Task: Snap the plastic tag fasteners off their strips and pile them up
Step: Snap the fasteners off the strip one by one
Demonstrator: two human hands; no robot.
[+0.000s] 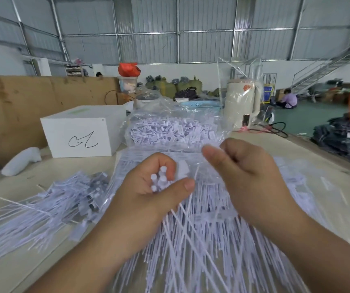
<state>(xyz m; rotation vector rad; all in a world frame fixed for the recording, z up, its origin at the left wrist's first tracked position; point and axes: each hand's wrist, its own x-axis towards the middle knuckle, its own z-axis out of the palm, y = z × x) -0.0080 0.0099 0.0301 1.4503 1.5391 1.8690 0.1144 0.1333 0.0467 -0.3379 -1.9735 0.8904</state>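
left hand gripping fasteners (a bundle), right hand curled beside

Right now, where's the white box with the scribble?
The white box stands far left on the table, beside the clear bag of fasteners and behind the loose pile.

White box with a black scrawl sits far left on my surface, cardboard sheet upright behind it. Cream kettle far right, black cord beside it. Orange bag atop a tub. Someone sits on the green floor.
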